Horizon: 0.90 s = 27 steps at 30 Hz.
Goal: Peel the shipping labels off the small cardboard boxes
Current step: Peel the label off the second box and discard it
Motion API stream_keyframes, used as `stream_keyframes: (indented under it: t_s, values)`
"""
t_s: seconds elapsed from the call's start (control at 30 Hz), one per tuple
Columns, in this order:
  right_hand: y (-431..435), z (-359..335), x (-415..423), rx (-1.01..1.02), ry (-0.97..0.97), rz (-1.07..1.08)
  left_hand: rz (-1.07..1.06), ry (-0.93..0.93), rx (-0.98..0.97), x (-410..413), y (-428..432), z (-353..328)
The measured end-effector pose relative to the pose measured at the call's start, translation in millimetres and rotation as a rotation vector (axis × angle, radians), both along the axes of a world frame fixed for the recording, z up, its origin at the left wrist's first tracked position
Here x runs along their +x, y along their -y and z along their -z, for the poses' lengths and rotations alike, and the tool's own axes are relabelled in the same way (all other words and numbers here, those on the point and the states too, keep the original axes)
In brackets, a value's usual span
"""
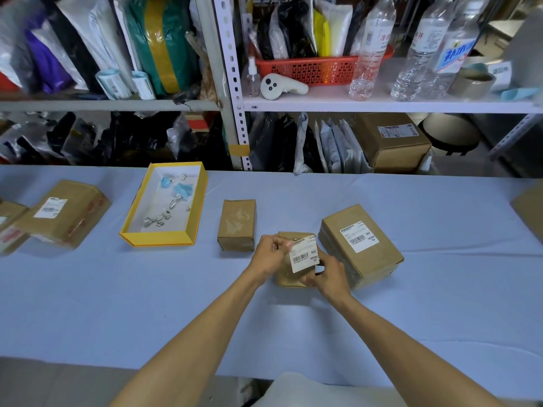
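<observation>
Bare forearms (205,333) lead to the left hand (269,255) and right hand (330,277); white clothing (323,390) shows at the bottom edge

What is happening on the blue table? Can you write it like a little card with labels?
left hand: pinches a corner of the shipping label
right hand: grips the small cardboard box
bare box: left of it, no label showing
bigger box: right of it, label on top
yellow tray: holds crumpled scraps
</observation>
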State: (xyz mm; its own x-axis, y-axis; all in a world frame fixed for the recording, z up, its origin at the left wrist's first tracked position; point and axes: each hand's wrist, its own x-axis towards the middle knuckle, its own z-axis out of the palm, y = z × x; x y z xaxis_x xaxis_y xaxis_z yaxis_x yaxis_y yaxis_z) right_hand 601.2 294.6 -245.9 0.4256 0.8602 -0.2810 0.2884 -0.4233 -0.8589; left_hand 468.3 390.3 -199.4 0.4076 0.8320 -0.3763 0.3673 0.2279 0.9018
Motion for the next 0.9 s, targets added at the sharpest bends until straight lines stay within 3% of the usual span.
stream_keyframes:
  t_s: [0.13, 0.27, 0.33, 0.5, 0.63, 0.9]
  values:
    - [0, 1, -2, -0.027, -0.01, -0.003, -0.098, 0.063, -0.072, -4, -1, 0]
    - [-2, 4, -2, -0.082, 0.003, 0.014, -0.221, 0.386, -0.236, -14, -4, -4]
    - [-3, 3, -3, -0.096, 0.03, 0.017, -0.24, 0.444, -0.29, -19, -4, 1]
    - [-6, -3, -5, -0.145, 0.158, -0.114, 0.019, 0.204, -0.033, -26, 7, 8]
    - [-10, -13, -3, -0.147, 0.16, -0.186, 0.05, 0.112, 0.084, -32, 13, 16]
    - [-13, -14, -3, -0.095, 0.202, -0.174, 0.041, 0.119, 0.069, -34, 22, 25]
